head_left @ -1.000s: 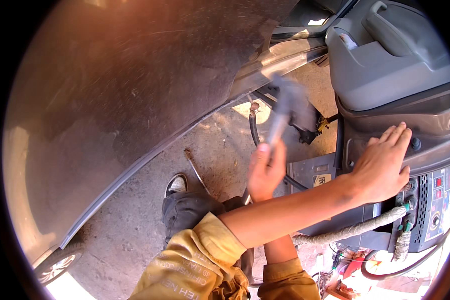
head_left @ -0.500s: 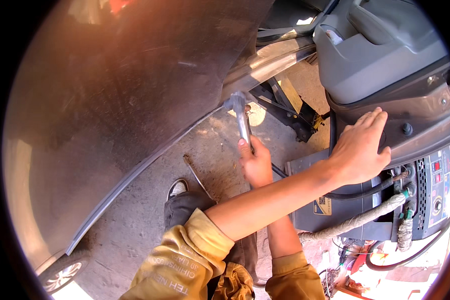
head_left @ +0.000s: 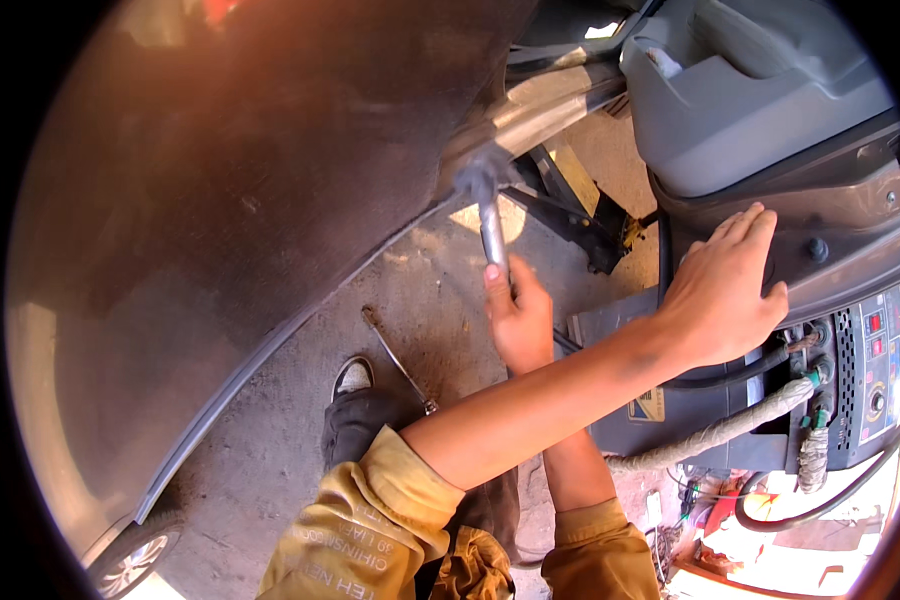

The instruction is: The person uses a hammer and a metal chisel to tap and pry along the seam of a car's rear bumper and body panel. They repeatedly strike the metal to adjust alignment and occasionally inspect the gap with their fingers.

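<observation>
My arms are crossed. My left hand (head_left: 722, 285) reaches over to the right and lies with its fingers stretched out on the edge of the open car door (head_left: 840, 235), which has a grey inner trim. Beneath that forearm, my right hand (head_left: 520, 315) is wrapped round the metal handle of a hammer (head_left: 493, 235). The hammer's head is smeared by motion, close to the lower corner of the dark brown body panel (head_left: 270, 180) and the car's sill (head_left: 550, 105). Whether the head touches the metal, I cannot tell.
A grey machine (head_left: 875, 380) with a control panel and thick wrapped cables (head_left: 720, 435) stands under the door. A black metal stand (head_left: 570, 215) is below the sill. A thin metal rod (head_left: 398, 360) lies on the concrete floor (head_left: 260, 450) near my shoe (head_left: 353, 378).
The hammer's head has shifted slightly upward and blurred, with my right hand a little to the right. My left hand stays on the door edge.
</observation>
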The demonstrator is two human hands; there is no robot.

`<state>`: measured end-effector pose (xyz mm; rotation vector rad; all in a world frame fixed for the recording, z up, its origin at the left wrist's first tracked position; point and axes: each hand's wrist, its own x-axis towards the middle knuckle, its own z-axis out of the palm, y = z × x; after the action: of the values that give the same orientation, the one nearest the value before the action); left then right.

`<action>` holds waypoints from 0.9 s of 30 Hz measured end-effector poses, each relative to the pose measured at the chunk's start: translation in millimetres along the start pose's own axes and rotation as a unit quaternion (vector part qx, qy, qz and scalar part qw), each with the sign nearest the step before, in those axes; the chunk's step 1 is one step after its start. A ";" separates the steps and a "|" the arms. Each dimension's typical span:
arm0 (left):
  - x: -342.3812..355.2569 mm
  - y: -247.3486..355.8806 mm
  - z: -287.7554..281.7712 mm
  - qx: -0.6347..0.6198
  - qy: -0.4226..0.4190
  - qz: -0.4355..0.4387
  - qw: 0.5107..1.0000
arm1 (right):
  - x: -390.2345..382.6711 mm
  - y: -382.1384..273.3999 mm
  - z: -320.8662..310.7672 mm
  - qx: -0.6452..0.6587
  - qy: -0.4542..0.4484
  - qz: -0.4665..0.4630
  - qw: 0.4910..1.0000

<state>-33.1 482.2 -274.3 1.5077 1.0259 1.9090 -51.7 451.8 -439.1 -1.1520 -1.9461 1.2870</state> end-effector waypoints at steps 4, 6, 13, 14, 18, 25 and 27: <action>3.3 3.8 4.6 -0.010 0.001 0.006 1.000 | -2.6 -9.4 6.1 0.062 0.099 -0.083 0.990; 3.6 4.9 10.4 -0.022 -0.006 0.009 1.000 | 8.0 36.2 10.4 0.040 0.119 -0.106 0.986; -3.6 -5.4 1.4 0.005 -0.006 -0.005 1.000 | 9.8 -23.4 -3.3 0.067 0.039 -0.054 0.996; -3.8 -6.5 1.4 0.004 -0.004 -0.007 1.000 | 6.1 -30.2 1.7 0.093 0.068 -0.082 0.990; -3.0 -4.2 8.4 -0.006 -0.025 -0.001 1.000 | 15.0 29.6 -1.5 0.036 0.014 0.014 0.999; -5.5 -1.0 -8.0 0.002 -0.014 -0.001 1.000 | 18.2 -28.9 -9.2 0.084 0.050 -0.078 0.992; -5.7 -1.4 -2.8 -0.003 -0.016 -0.002 1.000 | 14.7 -12.0 -8.4 0.099 0.097 -0.097 0.986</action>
<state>-34.4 478.0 -279.1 1.5272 1.0072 1.8780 -56.6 466.3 -425.1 -0.9290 -1.6997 1.1877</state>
